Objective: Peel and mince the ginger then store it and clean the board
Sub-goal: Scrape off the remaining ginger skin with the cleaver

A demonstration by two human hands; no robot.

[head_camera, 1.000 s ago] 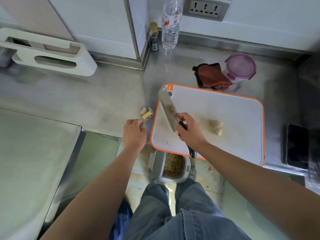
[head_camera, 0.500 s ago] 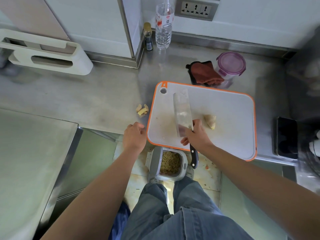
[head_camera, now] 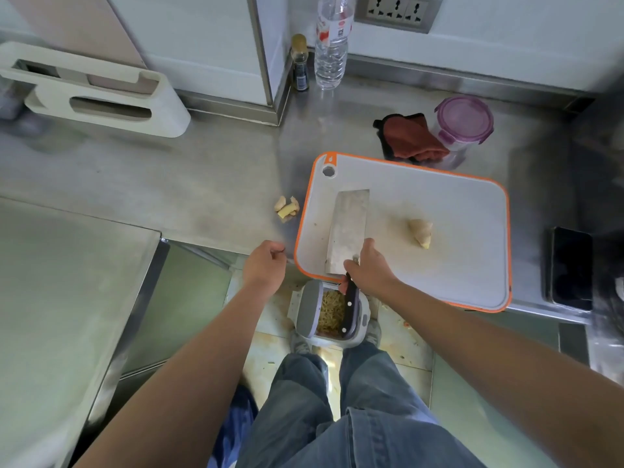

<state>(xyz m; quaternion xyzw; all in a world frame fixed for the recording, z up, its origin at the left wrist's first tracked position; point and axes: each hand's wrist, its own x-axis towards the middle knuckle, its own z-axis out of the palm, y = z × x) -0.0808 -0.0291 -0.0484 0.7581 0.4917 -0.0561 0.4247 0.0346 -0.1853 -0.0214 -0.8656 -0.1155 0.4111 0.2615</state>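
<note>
A white cutting board (head_camera: 449, 204) with an orange rim lies on the steel counter. One ginger piece (head_camera: 420, 232) sits near its middle. A few ginger chunks (head_camera: 287, 208) lie on the counter just left of the board. My right hand (head_camera: 369, 266) grips the cleaver (head_camera: 347, 231) where blade meets handle; the blade lies flat on the board's left part, its black handle sticking out over the front edge. My left hand (head_camera: 265, 265) hovers at the counter's front edge left of the board, fingers loosely curled, holding nothing. A purple-lidded container (head_camera: 465, 119) stands behind the board.
A red cloth (head_camera: 410, 138) lies behind the board beside the container. A small bin (head_camera: 305, 312) with scraps stands on the floor under the board's front edge. A phone (head_camera: 570, 266) lies at the right. A water bottle (head_camera: 331, 45), a small dark bottle (head_camera: 300, 67) and a white rack (head_camera: 101, 92) stand at the back.
The cleaver went from raised and tilted to lying flat on the board's left part. My left hand drew back from the ginger chunks to the counter's front edge.
</note>
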